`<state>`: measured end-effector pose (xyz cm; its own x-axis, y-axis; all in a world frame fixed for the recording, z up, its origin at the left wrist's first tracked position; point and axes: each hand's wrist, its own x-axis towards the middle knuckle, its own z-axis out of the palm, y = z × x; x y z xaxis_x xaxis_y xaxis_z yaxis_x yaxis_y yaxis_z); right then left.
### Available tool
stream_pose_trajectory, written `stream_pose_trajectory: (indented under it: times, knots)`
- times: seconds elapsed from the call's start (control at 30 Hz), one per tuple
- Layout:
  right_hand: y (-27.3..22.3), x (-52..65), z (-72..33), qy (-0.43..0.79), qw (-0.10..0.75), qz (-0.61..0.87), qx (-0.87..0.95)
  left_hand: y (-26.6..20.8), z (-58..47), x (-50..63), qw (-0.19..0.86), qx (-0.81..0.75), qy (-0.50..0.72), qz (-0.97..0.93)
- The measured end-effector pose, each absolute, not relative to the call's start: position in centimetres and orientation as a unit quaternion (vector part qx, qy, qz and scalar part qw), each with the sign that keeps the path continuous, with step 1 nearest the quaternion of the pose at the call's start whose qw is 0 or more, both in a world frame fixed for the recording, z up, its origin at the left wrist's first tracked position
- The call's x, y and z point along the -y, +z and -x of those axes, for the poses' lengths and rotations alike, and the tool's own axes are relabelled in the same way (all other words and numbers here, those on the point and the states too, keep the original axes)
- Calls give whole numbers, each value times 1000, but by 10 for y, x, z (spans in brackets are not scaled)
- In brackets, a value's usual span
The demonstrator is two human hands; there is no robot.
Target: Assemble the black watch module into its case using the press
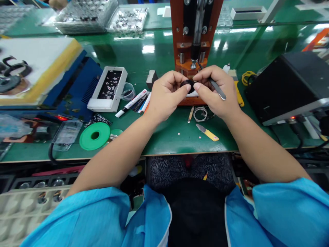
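Between both hands, in front of the orange press (191, 70), is a small round black part (189, 83). My left hand (168, 94) pinches its left side between thumb and fingers. On the other side, my right hand (217, 89) has thumb and index fingertip closed at the part's right edge. A pair of dark metal tweezers (217, 90) also lies in my right hand, sticking out across the fingers. Most of the part is covered by the fingertips, so its details do not show.
To the left are a white box of small pieces (124, 76), marker pens (132, 102) and a green spool (86, 137). A yellow-handled knife (207, 132) and a metal ring (200, 114) lie near the front edge. A black machine (285, 85) stands at the right.
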<state>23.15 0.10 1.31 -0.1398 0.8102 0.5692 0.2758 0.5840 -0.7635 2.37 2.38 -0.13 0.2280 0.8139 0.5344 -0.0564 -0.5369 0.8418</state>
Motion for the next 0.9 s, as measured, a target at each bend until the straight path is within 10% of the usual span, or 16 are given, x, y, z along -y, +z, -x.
stream_pose_trajectory:
  times: [0.37,0.9]
  knots:
    - [22,14,-228,182,483,443,734,-4,-20,-22,150,-289,570,-755]
    - [12,6,-225,244,527,362,729,-10,-15,-25,109,-252,562,-780]
